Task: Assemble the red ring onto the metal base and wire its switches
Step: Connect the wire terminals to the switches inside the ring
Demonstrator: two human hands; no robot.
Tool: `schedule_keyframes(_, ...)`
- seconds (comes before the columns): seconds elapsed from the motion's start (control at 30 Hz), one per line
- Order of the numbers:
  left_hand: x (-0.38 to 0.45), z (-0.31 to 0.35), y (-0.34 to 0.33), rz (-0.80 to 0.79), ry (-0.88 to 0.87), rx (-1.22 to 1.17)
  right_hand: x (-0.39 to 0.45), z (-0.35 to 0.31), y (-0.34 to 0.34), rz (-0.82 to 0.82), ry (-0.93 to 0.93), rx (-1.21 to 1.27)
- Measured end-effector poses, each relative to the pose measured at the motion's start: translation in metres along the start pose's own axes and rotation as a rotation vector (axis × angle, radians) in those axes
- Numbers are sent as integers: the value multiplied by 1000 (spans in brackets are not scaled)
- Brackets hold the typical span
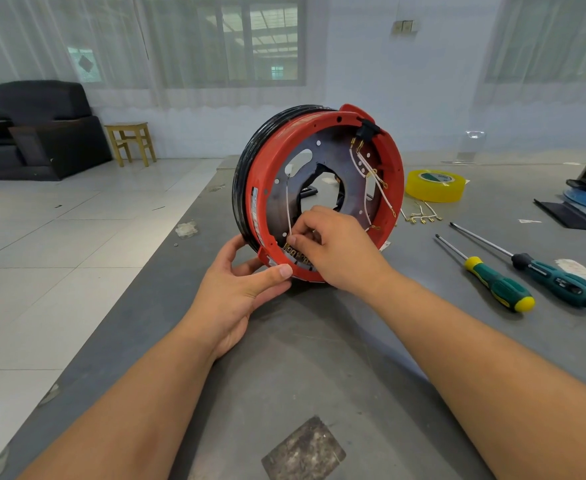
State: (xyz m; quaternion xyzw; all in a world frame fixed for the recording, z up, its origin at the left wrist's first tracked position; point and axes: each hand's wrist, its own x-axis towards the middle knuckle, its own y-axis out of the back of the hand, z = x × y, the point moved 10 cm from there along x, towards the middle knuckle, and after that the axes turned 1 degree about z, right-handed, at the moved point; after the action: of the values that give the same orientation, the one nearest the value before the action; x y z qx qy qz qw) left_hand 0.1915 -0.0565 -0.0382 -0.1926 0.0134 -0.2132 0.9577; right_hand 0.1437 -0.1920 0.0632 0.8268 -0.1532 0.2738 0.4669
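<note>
A black upholstered armchair (42, 126) and a small wooden stool (130, 142) stand on the tiled floor at far left, beyond the grey worktable (319, 358). The left hand (241, 292) grips the lower left edge of the red plastic ring (397, 174), thumb curled over its front lip. The ring stands on edge near the table's middle, seated around a dark round metal base plate (322, 157) with a large central hole; its open face is turned toward the camera and slightly right, so the axis runs roughly level, front to back. Black coiled cable (246, 161) is wound behind the ring. Inside it, thin white wires (371, 169) with brass terminals run from a black switch (367, 128) at the top rim. The right hand (336, 247) reaches into the ring's bottom, fingertips pinching a white wire (288, 216) at its brass end. Further right lie loose terminal wires (421, 214), a yellow tape roll (435, 185), and two green-handled screwdrivers (527, 271), tips pointing away to the left.
</note>
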Motion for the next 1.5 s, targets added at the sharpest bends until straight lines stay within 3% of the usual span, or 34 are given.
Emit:
schedule_keyframes(1.0, -2, 0, 0, 8, -19, 9, -2, -7, -4, -46, 66, -53)
schedule_keyframes(1.27, -3, 3, 0, 51, -17, -20, -11, 1, 5, 123, 64, 27)
schedule_keyframes(1.37, -2, 3, 1, 72, -6, -46, -20, 3, 10, 169, 88, -21)
schedule_keyframes(1.5, -2, 1, 3, 98, 8, -60, -29, 6, 10, 102, 62, -199)
